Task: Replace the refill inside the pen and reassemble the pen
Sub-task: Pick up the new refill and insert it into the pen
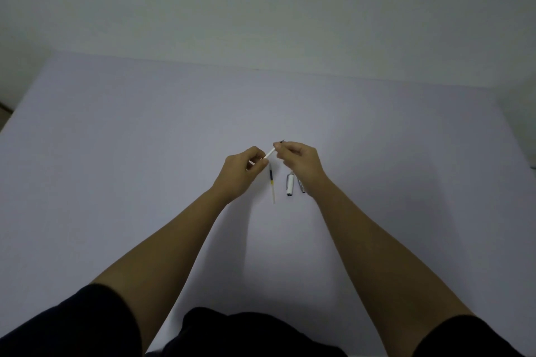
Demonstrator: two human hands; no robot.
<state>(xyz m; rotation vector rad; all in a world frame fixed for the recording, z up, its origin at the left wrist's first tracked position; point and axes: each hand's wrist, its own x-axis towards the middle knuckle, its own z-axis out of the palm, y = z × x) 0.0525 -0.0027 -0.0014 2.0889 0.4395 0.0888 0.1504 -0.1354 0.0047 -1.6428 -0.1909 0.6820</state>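
Note:
My left hand (pixel 243 171) pinches the white pen barrel (pixel 269 153), which slants up to the right above the table. My right hand (pixel 300 161) grips the barrel's far end, where a thin dark tip (pixel 282 141) pokes out past my fingers. A loose refill (pixel 271 184) with a dark ink section and a clear tail lies on the table just below the hands. To its right lies a white and silver pen cap (pixel 290 187). A second small silver part (pixel 301 187) lies beside it, partly hidden under my right wrist.
The pale lilac table (pixel 145 153) spreads wide on all sides, with its far edge meeting a white wall (pixel 261 9). Dark clothing shows at the bottom of the view.

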